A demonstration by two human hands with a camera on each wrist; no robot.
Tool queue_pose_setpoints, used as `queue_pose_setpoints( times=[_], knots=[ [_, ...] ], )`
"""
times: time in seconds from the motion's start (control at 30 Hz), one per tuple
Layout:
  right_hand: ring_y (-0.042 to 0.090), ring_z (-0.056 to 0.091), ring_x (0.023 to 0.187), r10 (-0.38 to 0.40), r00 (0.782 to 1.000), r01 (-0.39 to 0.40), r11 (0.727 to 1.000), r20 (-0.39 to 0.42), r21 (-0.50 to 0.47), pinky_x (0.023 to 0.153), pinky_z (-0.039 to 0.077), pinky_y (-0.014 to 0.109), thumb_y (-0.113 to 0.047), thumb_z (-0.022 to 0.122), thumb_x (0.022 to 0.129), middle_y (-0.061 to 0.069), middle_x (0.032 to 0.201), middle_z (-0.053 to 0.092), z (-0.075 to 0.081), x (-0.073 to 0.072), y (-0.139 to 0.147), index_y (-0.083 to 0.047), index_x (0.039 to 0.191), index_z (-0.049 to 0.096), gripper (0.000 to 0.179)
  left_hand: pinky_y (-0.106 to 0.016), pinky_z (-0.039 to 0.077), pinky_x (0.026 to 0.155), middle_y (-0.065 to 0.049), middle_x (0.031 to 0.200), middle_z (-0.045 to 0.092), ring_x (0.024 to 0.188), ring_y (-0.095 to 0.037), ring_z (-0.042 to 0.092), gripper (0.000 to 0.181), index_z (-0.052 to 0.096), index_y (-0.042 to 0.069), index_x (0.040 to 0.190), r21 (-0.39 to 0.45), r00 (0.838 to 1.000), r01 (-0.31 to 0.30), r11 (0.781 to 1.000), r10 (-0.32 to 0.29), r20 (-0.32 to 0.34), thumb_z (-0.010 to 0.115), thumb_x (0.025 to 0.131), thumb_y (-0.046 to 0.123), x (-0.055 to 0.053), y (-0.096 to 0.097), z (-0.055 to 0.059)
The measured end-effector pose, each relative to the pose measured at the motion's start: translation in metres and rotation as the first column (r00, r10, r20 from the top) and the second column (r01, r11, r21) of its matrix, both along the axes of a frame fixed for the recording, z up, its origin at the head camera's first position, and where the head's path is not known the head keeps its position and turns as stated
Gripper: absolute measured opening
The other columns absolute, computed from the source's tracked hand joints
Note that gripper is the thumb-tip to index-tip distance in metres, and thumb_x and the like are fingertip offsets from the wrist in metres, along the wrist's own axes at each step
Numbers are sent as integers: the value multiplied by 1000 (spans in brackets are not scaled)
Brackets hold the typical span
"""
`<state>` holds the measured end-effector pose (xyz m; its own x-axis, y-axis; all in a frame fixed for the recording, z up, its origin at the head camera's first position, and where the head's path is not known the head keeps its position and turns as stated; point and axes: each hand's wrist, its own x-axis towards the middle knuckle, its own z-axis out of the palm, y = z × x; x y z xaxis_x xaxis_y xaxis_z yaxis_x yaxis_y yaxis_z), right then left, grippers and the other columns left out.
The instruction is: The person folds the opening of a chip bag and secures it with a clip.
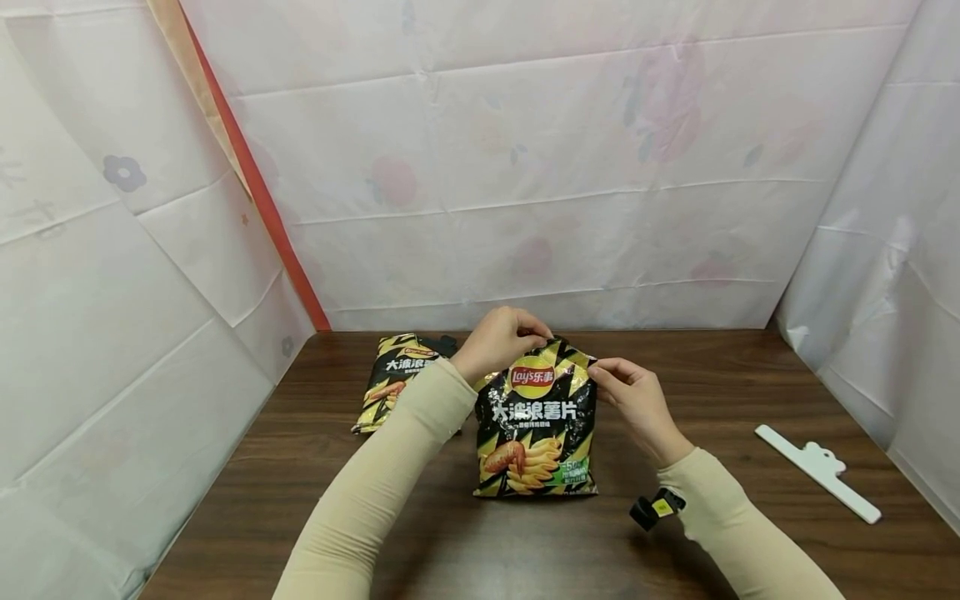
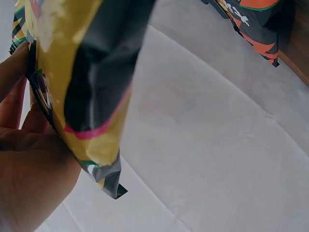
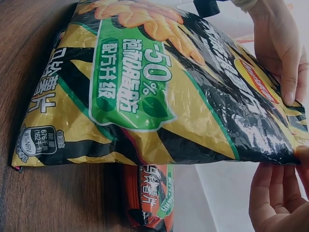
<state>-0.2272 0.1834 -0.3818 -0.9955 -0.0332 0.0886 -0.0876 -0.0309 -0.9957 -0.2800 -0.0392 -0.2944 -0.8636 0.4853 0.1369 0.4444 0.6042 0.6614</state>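
A black and yellow Lay's chip bag [image 1: 534, 429] stands upright in front of me, its bottom edge close over the table. At its top edge my left hand [image 1: 498, 342] pinches the bag, thumb in front. My right hand [image 1: 636, 404] pinches the upper right corner between thumb and fingers. In the right wrist view the right hand's fingers [image 3: 275, 198] lie behind that corner, and the left hand [image 3: 277, 53] shows at the top. The left wrist view has the bag [image 2: 96, 72] edge-on beside the left palm [image 2: 38, 169].
A second Lay's bag [image 1: 386, 379] lies at the back left, partly behind the left arm. An orange and black chip bag [image 3: 150, 195] shows beyond the held one in the right wrist view. A white sealing clip [image 1: 817, 471] lies on the wooden table [image 1: 720, 367] at right.
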Motion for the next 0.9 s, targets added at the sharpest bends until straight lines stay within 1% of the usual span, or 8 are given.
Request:
queue_pose_setpoints(
  times=[0.13, 0.27, 0.57, 0.7, 0.8, 0.9],
  knots=[
    [5, 63, 83, -19, 1000, 19, 1000, 0, 14, 77, 56, 26, -24, 67, 94, -14, 91, 66, -1, -1, -1, -19, 96, 72, 8, -24, 50, 66, -3, 106, 73, 80, -9, 66, 15, 77, 13, 104, 3, 1000, 7, 1000, -7, -11, 65, 95, 13, 0, -2, 0],
    [5, 64, 82, -27, 1000, 27, 999, -2, 20, 77, 56, 27, -24, 68, 94, -13, 90, 67, -1, -1, -2, -18, 96, 73, 8, -24, 49, 64, -3, 105, 73, 78, -9, 65, 15, 78, 14, 103, 12, 1000, 7, 1000, -7, -20, 66, 94, 14, 0, -3, 0],
    [4, 66, 82, -11, 999, 11, 999, -31, -31, 76, 56, 23, -18, 68, 93, -13, 89, 69, -1, -2, -2, -17, 95, 74, 6, -24, 49, 63, -2, 102, 73, 77, -9, 65, 14, 79, 16, 98, 28, 999, 10, 1000, -9, -41, 67, 94, 11, -1, -4, -2],
    [4, 66, 80, -16, 999, 14, 999, -43, -34, 74, 56, 21, -14, 69, 92, -13, 87, 69, -3, -3, -2, -17, 94, 74, 5, -23, 48, 62, -2, 101, 74, 75, -10, 64, 15, 79, 16, 96, 40, 999, 12, 999, -11, -40, 66, 94, 10, -1, -5, -2],
    [3, 66, 80, -21, 998, 20, 1000, -58, -16, 74, 57, 21, -14, 70, 92, -13, 86, 69, -4, -4, -2, -13, 97, 74, 6, -23, 46, 61, -2, 100, 74, 73, -11, 63, 17, 79, 15, 95, 53, 999, 17, 998, -15, -38, 64, 94, 8, -1, -5, -2],
    [4, 66, 80, -25, 996, 25, 1000, -81, 1, 74, 57, 22, -15, 69, 92, -12, 87, 69, -7, -5, -2, -1, 103, 72, 18, -24, 45, 60, -3, 99, 74, 71, -12, 62, 19, 80, 14, 94, 60, 999, 24, 998, -21, -38, 62, 95, 6, -1, -6, -2]
  ],
)
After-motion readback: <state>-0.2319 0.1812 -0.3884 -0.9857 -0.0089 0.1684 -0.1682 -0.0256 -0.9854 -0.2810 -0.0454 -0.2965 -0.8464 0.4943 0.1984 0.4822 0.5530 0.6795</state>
